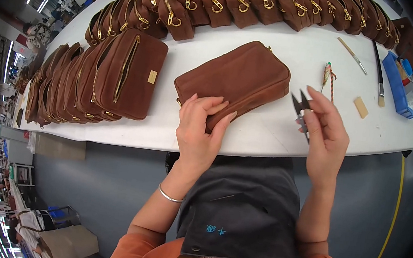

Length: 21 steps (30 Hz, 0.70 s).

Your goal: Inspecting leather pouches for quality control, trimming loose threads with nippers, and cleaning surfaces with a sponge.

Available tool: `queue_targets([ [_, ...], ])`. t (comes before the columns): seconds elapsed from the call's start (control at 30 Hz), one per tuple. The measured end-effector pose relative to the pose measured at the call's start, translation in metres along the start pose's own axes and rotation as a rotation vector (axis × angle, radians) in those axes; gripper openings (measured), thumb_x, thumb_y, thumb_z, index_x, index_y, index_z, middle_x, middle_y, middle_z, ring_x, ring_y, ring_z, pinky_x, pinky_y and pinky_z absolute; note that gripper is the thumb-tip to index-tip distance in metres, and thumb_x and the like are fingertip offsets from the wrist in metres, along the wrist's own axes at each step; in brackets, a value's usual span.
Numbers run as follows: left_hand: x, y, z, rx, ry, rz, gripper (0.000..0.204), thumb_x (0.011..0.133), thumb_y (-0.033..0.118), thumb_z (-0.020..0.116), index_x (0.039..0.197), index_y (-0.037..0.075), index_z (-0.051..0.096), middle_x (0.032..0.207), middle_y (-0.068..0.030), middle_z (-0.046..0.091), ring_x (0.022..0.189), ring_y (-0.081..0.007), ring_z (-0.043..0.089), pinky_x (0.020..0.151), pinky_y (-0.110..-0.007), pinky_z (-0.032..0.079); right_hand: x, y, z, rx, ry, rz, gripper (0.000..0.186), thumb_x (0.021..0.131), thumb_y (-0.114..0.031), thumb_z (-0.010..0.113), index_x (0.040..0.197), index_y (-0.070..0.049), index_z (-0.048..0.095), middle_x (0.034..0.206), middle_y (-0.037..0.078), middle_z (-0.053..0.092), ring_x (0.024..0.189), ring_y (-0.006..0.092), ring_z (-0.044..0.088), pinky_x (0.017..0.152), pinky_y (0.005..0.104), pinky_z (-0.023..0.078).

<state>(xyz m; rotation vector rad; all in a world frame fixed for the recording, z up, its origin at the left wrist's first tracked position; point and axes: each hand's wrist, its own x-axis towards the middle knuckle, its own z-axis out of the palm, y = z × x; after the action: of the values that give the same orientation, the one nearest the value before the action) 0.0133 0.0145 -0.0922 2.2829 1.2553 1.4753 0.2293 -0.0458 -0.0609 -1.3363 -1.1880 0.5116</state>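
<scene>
A brown leather pouch (233, 73) lies tilted on the white table in front of me. At its near left corner my left hand (201, 123) grips the edge, thumb on the near side and fingers bent over the top. Off to the right of the pouch, my right hand (326, 132) holds a pair of dark thread snips (301, 109) above the table, their two pointed blades apart and pointing away from me. A small gold zipper end (270, 48) shows at the pouch's far corner.
A row of brown pouches (113, 75) with gold zippers stands at the left. More unzipped pouches (241, 3) line the far side. On the right of the table (266, 141) lie a brush (379, 72), an awl-like tool (326, 74), a tan block (360, 107) and a blue tray (397, 87).
</scene>
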Motion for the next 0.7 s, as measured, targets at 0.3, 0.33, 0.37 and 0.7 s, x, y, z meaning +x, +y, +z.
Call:
queue_targets([
  [0.3,-0.004,0.005,0.010,0.035,0.049,0.060,0.020,0.078,0.007,0.080,0.094,0.006,0.069,0.104,-0.0051,0.071,0.105,-0.0269,0.064,0.107,-0.049,0.038,-0.025,-0.015,0.027,0.421,-0.320,0.303,0.033,0.097,-0.006,0.062,0.130,-0.002,0.061,0.099,-0.001,0.061,0.076,0.0046,0.053,0.064,0.0200,0.047],
  [0.33,-0.005,0.006,0.012,0.034,0.045,0.058,0.020,0.078,0.007,0.080,0.094,0.006,0.069,0.104,-0.0051,0.071,0.105,-0.0269,0.064,0.107,-0.049,0.038,-0.025,-0.013,0.032,0.421,-0.319,0.307,0.033,0.097,-0.006,0.062,0.130,-0.002,0.061,0.099,-0.001,0.061,0.076,0.0046,0.053,0.064,0.0200,0.047],
  [0.37,-0.006,0.011,0.014,0.026,0.036,0.058,0.020,0.076,0.004,0.079,0.093,0.006,0.069,0.105,-0.0055,0.071,0.107,-0.0276,0.064,0.108,-0.049,0.038,-0.027,-0.010,0.036,0.404,-0.299,0.227,0.034,0.095,-0.005,0.065,0.129,-0.002,0.062,0.100,-0.001,0.061,0.076,0.0049,0.053,0.065,0.0205,0.047],
  [0.7,-0.010,0.015,0.019,0.042,0.038,0.112,0.022,0.071,-0.004,0.075,0.090,0.006,0.068,0.107,-0.0046,0.070,0.109,-0.0279,0.063,0.107,-0.048,0.038,-0.030,-0.017,0.037,-0.052,-0.280,-0.043,0.042,0.086,0.002,0.068,0.127,-0.006,0.064,0.096,0.013,0.065,0.074,0.0225,0.063,0.062,0.0315,0.051],
])
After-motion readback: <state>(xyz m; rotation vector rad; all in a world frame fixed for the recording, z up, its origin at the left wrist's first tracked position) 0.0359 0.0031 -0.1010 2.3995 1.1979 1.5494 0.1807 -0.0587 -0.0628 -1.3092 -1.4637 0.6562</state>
